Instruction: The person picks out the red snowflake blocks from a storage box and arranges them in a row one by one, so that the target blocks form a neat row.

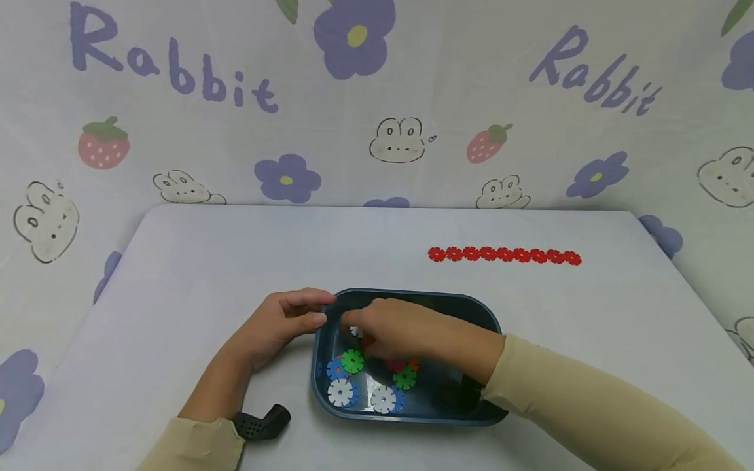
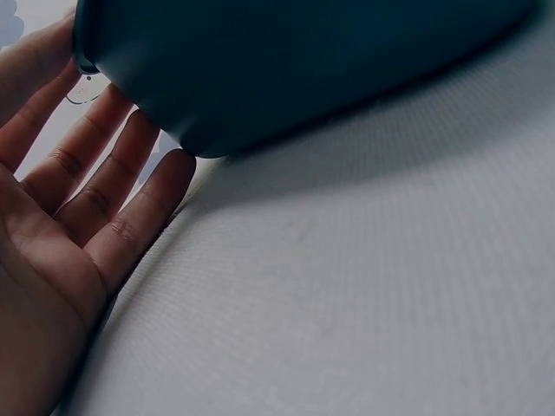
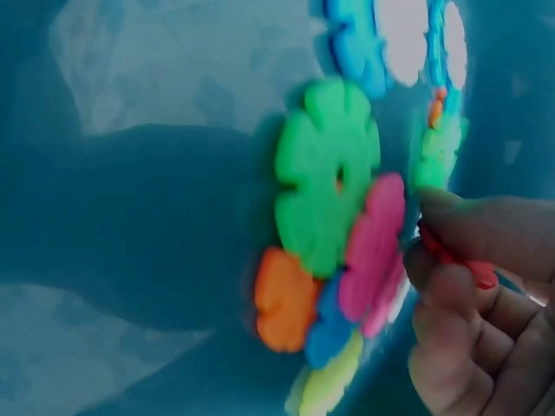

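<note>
My right hand (image 1: 400,330) reaches into a dark teal tray (image 1: 412,421). In the right wrist view its thumb and fingers pinch a red notched plastic disc (image 3: 481,274), mostly covered by the fingers. Beside that hand lie a green snowflake disc (image 3: 323,186), a pink disc (image 3: 373,260), an orange disc (image 3: 284,299) and a yellow one (image 3: 331,377). My left hand (image 1: 273,330) is at the tray's left end, its fingers extended, thumb near the rim. In the left wrist view its fingertips meet the tray's outer wall.
A row of joined red snowflake discs (image 1: 504,255) lies on the white table behind the tray, to the right. White discs (image 1: 340,392) with blue ones sit at the tray's front left. A black device (image 1: 262,423) is at the left wrist. A rabbit-print cloth (image 1: 330,131) hangs behind.
</note>
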